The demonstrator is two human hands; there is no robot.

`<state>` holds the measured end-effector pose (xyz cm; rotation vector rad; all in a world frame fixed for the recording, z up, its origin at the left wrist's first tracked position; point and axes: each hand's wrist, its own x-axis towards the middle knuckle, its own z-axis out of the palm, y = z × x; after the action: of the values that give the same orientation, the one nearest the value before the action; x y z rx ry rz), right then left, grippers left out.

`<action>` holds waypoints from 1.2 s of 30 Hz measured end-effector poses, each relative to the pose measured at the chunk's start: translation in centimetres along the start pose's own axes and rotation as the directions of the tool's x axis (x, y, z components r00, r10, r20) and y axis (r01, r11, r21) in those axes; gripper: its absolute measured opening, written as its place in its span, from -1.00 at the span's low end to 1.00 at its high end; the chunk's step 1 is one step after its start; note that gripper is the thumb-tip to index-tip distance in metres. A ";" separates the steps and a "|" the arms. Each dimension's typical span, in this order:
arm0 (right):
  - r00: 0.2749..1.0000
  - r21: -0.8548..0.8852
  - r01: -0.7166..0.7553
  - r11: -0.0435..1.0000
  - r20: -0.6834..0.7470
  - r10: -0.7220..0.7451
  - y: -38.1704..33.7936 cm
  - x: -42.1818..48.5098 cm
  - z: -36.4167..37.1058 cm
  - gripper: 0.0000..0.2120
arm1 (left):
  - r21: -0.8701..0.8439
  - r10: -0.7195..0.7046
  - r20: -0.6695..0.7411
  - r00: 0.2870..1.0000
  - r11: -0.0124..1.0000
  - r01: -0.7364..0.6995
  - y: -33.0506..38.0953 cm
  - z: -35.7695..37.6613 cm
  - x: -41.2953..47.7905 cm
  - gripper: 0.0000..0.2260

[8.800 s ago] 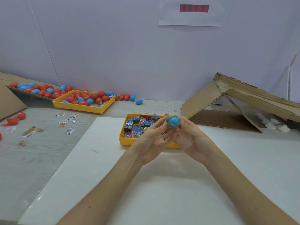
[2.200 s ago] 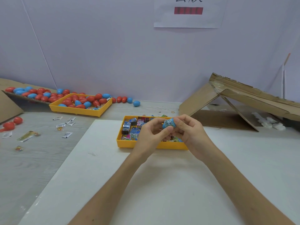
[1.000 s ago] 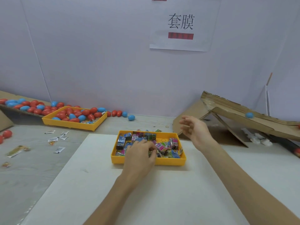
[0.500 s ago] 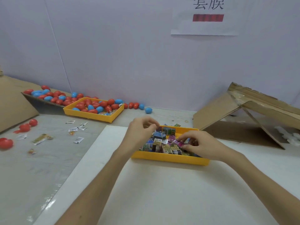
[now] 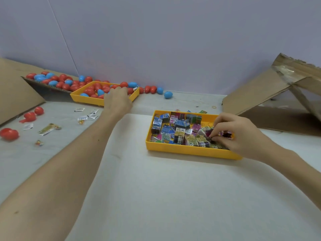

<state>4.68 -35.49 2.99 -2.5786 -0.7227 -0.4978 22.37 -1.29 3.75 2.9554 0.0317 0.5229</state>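
My left hand reaches to the far left over a yellow tray heaped with red and blue plastic eggs. Its fingertips lie on the eggs and are hidden from me. My right hand is inside the near yellow tray, which holds several small printed film sleeves. Thumb and fingers pinch one dark purple sleeve at the tray's right end.
The near tray stands on a white board. A cardboard ramp rises at the right and a cardboard chute with eggs at the left. Loose red eggs, a blue egg and paper scraps lie on the grey table.
My left hand has left the near tray and stretched out to the egg tray. My right hand stays in the near tray, pinching a sleeve. The camera has turned left and down.
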 end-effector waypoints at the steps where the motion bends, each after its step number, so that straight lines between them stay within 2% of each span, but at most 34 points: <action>1: 1.000 -0.004 0.010 1.000 -0.006 -0.010 0.0 0.0 0.0 -0.84 | -0.007 -0.015 0.011 1.000 1.000 0.016 -0.6 0.1 0.5 -0.77; 5: 1.000 0.003 0.016 1.000 -0.007 -0.016 -0.1 0.0 0.1 -0.83 | -0.042 -0.001 0.065 0.998 0.999 0.003 -1.9 0.4 2.4 -0.75; 9: 0.999 0.043 0.020 0.999 -0.027 -0.019 0.1 -0.1 0.2 -0.84 | -0.041 0.034 0.039 0.999 0.999 -0.032 -2.3 0.6 4.3 -0.60; 14: 0.997 0.097 0.027 0.995 -0.081 -0.019 0.4 -0.4 0.5 -0.93 | 0.014 -0.025 0.088 0.996 1.000 0.024 -3.4 1.6 6.7 -0.68; 17: 0.995 0.100 0.020 0.995 -0.100 -0.010 0.5 -0.5 0.6 -0.92 | -0.032 -0.091 0.057 0.994 0.995 0.093 -3.6 2.1 7.6 -0.64; 20: 0.996 0.108 0.004 0.994 -0.087 0.005 0.5 -0.5 0.6 -0.82 | -0.132 -0.135 -0.010 0.991 0.982 0.133 -3.4 2.4 7.4 -0.79; 23: 0.996 0.098 0.021 0.995 -0.085 -0.013 0.2 -0.2 0.5 -0.81 | -0.204 -0.128 -0.139 0.982 0.974 0.098 -1.7 1.4 5.8 -0.77; 25: 0.996 0.087 0.014 0.996 -0.084 -0.006 -0.1 -0.2 0.5 -0.81 | -0.262 -0.064 -0.213 0.975 0.965 0.006 0.6 0.1 4.2 -0.74; 26: 0.997 0.093 0.002 0.996 -0.079 0.005 -0.1 -0.2 0.5 -0.80 | -0.345 -0.024 -0.213 0.977 0.937 -0.052 2.1 -0.6 3.1 -0.76; 27: 0.997 0.106 -0.013 0.994 -0.073 0.021 -0.2 -0.3 0.5 -0.79 | -0.476 0.036 -0.169 0.985 0.872 -0.113 3.7 -1.5 1.8 -0.79; 28: 0.997 0.126 -0.035 0.991 -0.063 0.043 -0.2 -0.3 0.4 -0.79 | -0.623 0.141 -0.088 0.986 0.764 -0.165 5.3 -2.4 0.1 -0.82; 29: 0.997 0.150 -0.060 0.987 -0.047 0.068 -0.2 -0.3 0.3 -0.79 | -0.742 0.293 -0.008 0.956 0.639 -0.202 7.0 -3.3 -1.8 -0.84; 31: 0.993 0.182 -0.117 0.976 -0.001 0.119 -0.4 -0.1 0.0 -0.75 | -0.846 0.567 0.102 0.817 0.481 -0.229 10.3 -4.4 -5.8 -0.87; 33: 0.986 0.178 -0.167 0.970 0.029 0.165 -0.8 0.0 -0.3 -0.66 | -0.855 0.669 0.171 0.723 0.466 -0.229 12.9 -4.3 -8.9 -0.86; 36: 0.978 0.171 -0.209 0.963 0.029 0.207 -1.3 -0.3 -0.4 -0.57 | -0.776 0.683 0.223 0.696 0.557 -0.298 14.9 -3.5 -11.7 -0.83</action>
<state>3.59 -34.79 3.57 -2.4580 -0.4685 -0.3383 10.11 -16.15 5.10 2.1766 -0.9193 -0.2159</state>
